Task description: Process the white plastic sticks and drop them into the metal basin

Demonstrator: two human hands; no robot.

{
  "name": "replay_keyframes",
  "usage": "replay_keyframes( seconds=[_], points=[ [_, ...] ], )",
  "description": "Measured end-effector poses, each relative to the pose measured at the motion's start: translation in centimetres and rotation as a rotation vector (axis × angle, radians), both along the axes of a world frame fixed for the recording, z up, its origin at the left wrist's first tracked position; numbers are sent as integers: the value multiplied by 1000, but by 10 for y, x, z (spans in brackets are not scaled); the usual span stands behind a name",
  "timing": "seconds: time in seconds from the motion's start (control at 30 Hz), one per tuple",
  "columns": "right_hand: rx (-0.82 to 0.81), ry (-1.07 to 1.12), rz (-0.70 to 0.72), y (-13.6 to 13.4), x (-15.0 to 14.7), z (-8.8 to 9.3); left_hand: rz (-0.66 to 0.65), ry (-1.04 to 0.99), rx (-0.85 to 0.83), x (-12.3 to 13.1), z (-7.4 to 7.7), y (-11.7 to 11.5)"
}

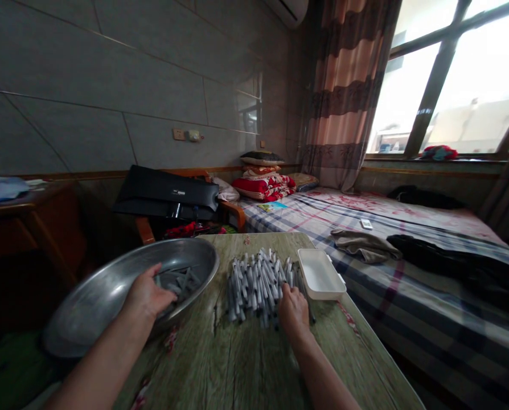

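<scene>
My left hand reaches over the rim into a large metal basin, thumb and forefinger apart, by small clear-grey plastic pieces; its other fingers are partly hidden. On the table lies a dense pile of pens, whitish and translucent with dark ends, mostly pointing away from me. My right hand is at the pile's near right side, fingers curled in, seemingly around a pen whose dark end shows at the forefinger. Just beyond that hand sits a white plastic box with no lid on it.
The wood-patterned table carries the pens and box; the basin overlaps its left edge. A bed with clothes and a phone stands to the right. Behind are a wooden chair holding a black panel and folded bedding.
</scene>
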State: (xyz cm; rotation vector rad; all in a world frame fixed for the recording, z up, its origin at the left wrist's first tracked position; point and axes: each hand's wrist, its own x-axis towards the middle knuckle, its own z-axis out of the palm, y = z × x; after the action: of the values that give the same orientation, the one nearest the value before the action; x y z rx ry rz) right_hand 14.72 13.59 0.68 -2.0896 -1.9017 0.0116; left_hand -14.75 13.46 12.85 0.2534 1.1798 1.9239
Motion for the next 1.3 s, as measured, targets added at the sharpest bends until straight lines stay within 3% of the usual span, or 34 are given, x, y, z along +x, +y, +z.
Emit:
replay_keyframes(
  seconds=[0.1,0.17,0.2,0.27,0.33,0.43,0.5,0.63,0.77,1.13,1.3],
  points=[
    [-29,10,-13,-1,-1,3,-45,-60,-140,13,-2,-6],
    [-42,21,-23,-2,-3,3,-35,21,-41,37,-9,-16],
    [-47,26,-24,-2,-4,2,-100,80,63,53,-15,-23],
    [-53,29,-17,-2,-7,1,-362,200,152,88,-31,-37],
    [-55,30,4,-3,-10,0,-525,299,106,123,-51,-48],
    [-65,48,19,-6,-13,0,-682,319,38,161,-82,-54],
    [-81,71,5,-7,-14,3,-739,300,-2,172,-100,-52],
    [-101,122,-38,-6,-10,6,-761,293,1,172,-127,-45],
    [-67,160,-5,-3,-8,2,-741,299,18,161,-142,-42],
    [9,223,130,1,-14,-16,-761,77,52,152,-147,-36],
    [156,273,155,-2,-15,-13,-732,109,96,151,-146,-38]
  ],
)
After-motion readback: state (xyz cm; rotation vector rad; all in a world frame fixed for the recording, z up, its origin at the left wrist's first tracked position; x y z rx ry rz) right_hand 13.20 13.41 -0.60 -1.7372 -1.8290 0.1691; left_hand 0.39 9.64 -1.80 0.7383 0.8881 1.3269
